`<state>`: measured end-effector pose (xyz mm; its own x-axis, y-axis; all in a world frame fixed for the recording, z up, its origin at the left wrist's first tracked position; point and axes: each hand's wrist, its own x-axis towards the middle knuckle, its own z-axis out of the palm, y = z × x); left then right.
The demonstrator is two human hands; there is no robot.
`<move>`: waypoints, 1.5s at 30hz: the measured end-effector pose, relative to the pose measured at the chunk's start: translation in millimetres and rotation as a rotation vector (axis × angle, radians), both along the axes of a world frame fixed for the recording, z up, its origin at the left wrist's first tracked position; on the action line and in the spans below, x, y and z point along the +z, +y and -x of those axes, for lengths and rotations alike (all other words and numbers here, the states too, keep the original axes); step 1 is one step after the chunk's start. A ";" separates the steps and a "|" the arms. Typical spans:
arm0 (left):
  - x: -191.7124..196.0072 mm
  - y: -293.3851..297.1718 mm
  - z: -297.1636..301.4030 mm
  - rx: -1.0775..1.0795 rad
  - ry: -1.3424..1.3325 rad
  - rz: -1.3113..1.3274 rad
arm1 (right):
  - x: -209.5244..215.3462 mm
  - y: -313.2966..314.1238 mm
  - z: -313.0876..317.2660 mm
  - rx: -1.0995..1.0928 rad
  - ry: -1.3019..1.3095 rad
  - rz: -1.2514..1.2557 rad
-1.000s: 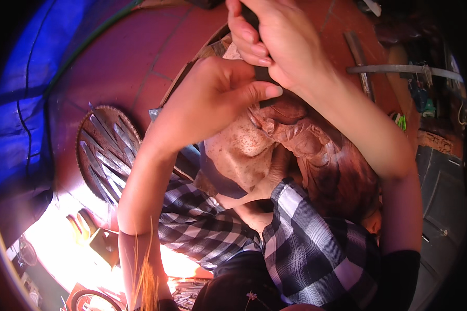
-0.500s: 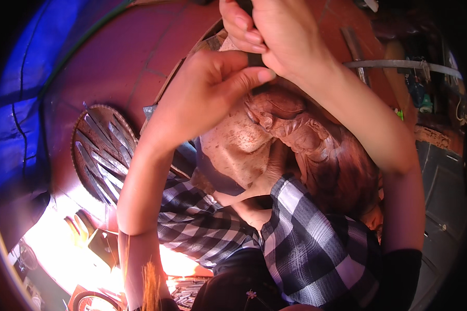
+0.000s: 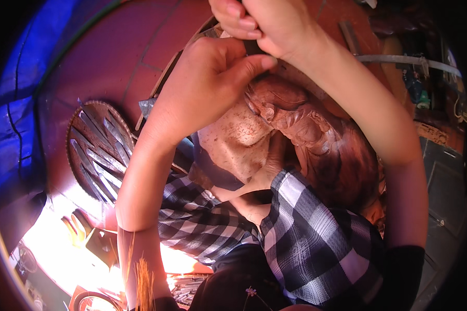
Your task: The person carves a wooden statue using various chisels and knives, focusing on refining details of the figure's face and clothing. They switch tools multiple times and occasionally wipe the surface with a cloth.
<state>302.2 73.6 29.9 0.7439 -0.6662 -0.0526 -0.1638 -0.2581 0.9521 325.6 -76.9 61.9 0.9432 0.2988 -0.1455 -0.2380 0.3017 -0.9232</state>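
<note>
My left hand point(image 3: 205, 85) is closed, with thumb and fingers pinching a dark, narrow piece point(image 3: 252, 47). Directly above it, my right hand point(image 3: 270, 26) has its fingers curled, against the same dark piece. Most of what they hold is covered by the fingers or cut off by the upper edge, so its kind cannot be made out. Just below my hands lies a reddish-brown wood carving point(image 3: 316, 129) with rounded, figure-like relief. Beside the carving is a pale brown surface point(image 3: 238, 129) sprinkled with wood bits. My bare foot point(image 3: 267, 173) rests against that surface.
At the left, a round woven tray point(image 3: 71, 147) holds several metal chisels point(image 3: 101, 150) on the red tiled floor point(image 3: 111, 67). My legs in checked trousers point(image 3: 316, 238) are folded under the work. More metal tools point(image 3: 184, 290) lie at the lower edge. A blue sheet point(image 3: 10, 103) hangs far left.
Both hands have shifted slightly up the picture and keep their closed grip. The whole view has moved a little; the carving looks otherwise the same.
</note>
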 end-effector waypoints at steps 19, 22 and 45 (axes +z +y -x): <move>-8.0 9.1 19.1 0.079 0.072 0.163 | -2.9 13.3 8.8 -0.039 0.110 0.129; -25.7 12.9 9.1 0.039 0.138 0.198 | -4.4 18.7 -0.8 -0.063 0.103 0.202; -45.3 13.1 17.8 0.090 0.258 0.482 | 1.6 37.0 -5.1 0.103 -0.093 0.487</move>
<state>284.3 86.7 -15.3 0.8026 -0.5940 0.0547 0.0925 0.2145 0.9723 330.6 -39.9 63.5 0.9280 0.3092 -0.2079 -0.1538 -0.1904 -0.9696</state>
